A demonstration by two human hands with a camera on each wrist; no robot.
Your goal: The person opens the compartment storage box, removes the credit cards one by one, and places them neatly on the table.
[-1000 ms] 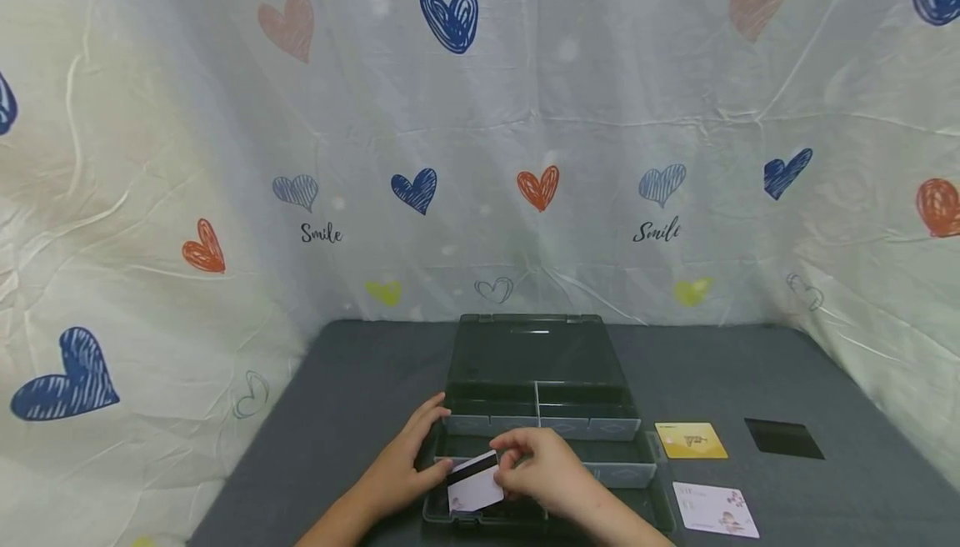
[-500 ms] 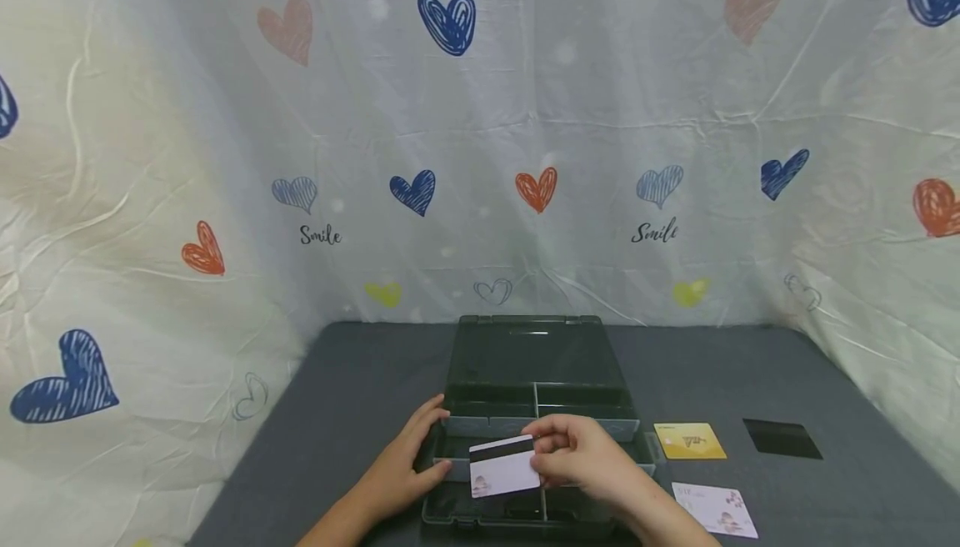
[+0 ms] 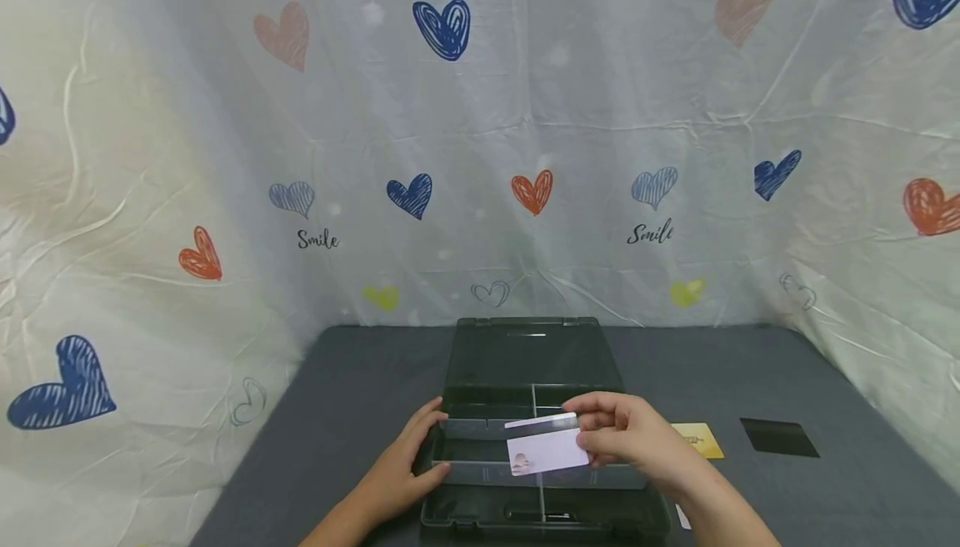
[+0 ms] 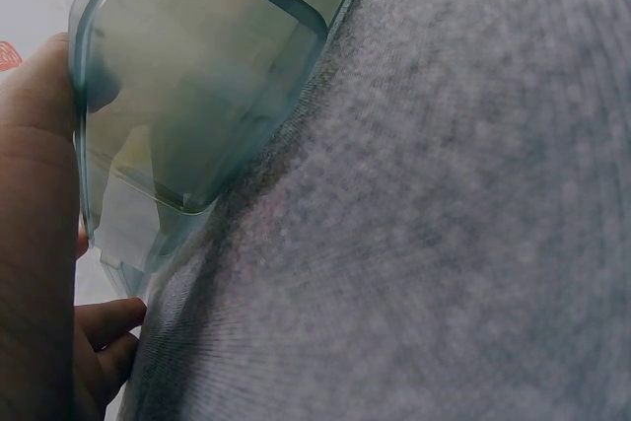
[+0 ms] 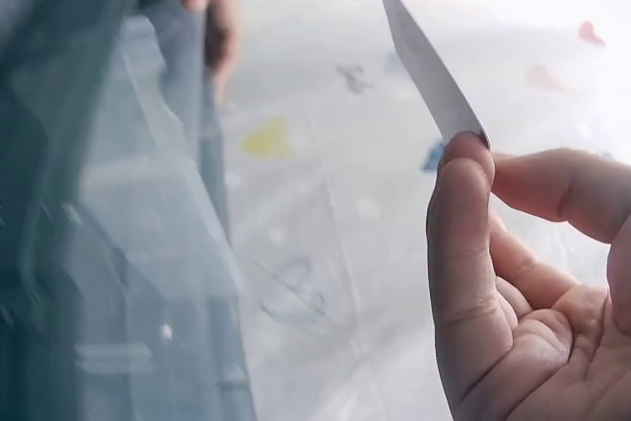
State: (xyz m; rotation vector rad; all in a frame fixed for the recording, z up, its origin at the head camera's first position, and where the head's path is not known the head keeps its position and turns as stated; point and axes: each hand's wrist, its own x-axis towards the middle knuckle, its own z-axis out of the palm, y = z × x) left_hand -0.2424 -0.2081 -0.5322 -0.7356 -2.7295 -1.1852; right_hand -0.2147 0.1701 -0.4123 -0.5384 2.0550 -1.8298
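Observation:
In the head view my right hand (image 3: 626, 439) pinches a white card (image 3: 551, 454) with a dark stripe by its right edge, above the box. The right wrist view shows that card (image 5: 431, 61) nearly edge-on between thumb and fingers. An open dark translucent divided box (image 3: 540, 505) stands on the table, its lid (image 3: 536, 355) tipped back. My left hand (image 3: 397, 468) rests on the box's left side, thumb and fingers spread. In the left wrist view the box's wall (image 4: 197, 76) stands beside that hand (image 4: 39, 214).
To the box's right lie a yellow card (image 3: 701, 440), partly behind my right hand, and a black card (image 3: 780, 437). Another pale card (image 3: 683, 517) is mostly hidden by my right forearm. A heart-print curtain (image 3: 480, 130) hangs behind the grey table (image 3: 360, 372).
My right hand has lifted the white card up from the box's front left compartment and moved it rightward. It now covers part of the yellow card. My left hand has stayed in place.

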